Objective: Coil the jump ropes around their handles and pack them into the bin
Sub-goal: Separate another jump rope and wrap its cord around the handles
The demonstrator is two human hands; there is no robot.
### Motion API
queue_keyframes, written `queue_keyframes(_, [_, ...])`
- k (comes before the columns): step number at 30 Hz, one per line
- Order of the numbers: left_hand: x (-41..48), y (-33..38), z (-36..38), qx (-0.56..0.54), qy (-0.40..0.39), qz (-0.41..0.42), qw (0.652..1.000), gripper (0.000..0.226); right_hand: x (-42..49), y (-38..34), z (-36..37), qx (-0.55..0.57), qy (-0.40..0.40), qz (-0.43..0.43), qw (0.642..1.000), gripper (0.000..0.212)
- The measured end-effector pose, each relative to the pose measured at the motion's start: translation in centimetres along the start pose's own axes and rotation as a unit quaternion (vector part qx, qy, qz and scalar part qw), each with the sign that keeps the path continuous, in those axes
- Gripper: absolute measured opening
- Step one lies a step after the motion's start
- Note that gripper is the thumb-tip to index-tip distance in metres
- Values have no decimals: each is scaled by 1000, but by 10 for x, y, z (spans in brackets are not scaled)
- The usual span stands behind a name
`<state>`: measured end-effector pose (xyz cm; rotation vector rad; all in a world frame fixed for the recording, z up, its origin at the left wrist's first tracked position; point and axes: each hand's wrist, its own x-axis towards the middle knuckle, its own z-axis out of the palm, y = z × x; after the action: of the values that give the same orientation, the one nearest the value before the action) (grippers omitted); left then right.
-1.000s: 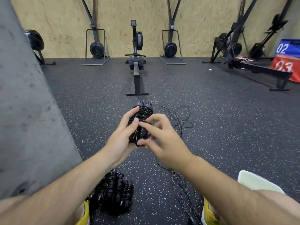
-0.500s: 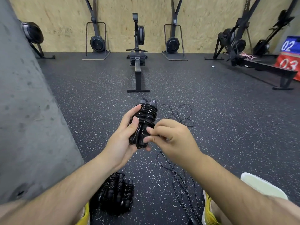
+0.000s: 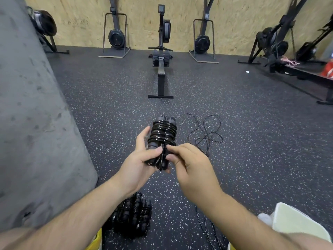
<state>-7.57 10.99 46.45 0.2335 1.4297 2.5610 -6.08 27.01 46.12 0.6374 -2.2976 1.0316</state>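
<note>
A black rubber floor [image 3: 252, 141] flecked with pale specks runs back to a wall of chipboard panels [image 3: 180, 18]; a grey concrete pillar [image 3: 32, 123] fills the left side. A rowing machine [image 3: 161, 51] stands in the middle by the wall, with an upright ski trainer [image 3: 116, 35] on either side.

The left hand [image 3: 138, 165] grips the coiled jump rope [image 3: 163, 136] in the air over the floor, fingers [image 3: 144, 136] curled behind it and thumb across the front. The right hand [image 3: 191, 170] pinches the cord at the bundle's lower end.

A pile of wound jump ropes [image 3: 133, 215] lies on the floor below the left forearm. Loose thin cords [image 3: 207, 136] sprawl to the right.
</note>
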Motion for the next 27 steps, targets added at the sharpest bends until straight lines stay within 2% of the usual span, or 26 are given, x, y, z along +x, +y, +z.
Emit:
queue_keyframes(4, [-2, -1, -11, 24, -17, -37, 999, 69, 0, 1, 14, 110, -12, 141, 984, 16])
queue_keyframes(7, [-4, -5, -18, -2, -27, -70, 997, 65, 1, 0, 21, 160, -11, 188, 969, 9])
queue_keyframes(10, [-5, -9, -26, 26, -31, -87, 995, 62, 3, -3, 23, 182, -6, 215, 959, 9])
queue_keyframes(14, [-6, -13, -30, 54, -23, -96, 994, 50, 3, -5, 30, 137, 3, 198, 971, 6])
queue_keyframes(16, [-8, -15, -34, 40, -20, -89, 995, 46, -1, -7, 34, 156, -13, 176, 972, 8])
queue_keyframes(18, [-9, -14, -38, 23, -6, -76, 997, 41, -4, -7, 36, 176, -58, 127, 974, 16])
queue_keyframes(21, [-11, -9, -40, 10, -1, -62, 998, 35, -3, 2, 37, 129, -82, 63, 986, 26])
queue_keyframes(24, [-11, -5, -39, 15, -8, -47, 999, 39, 0, 1, 30, 144, -63, 103, 982, 16])
queue_keyframes(27, [-10, -5, -38, 31, -11, -34, 999, 41, 0, -3, 27, 107, -45, 77, 990, 3])
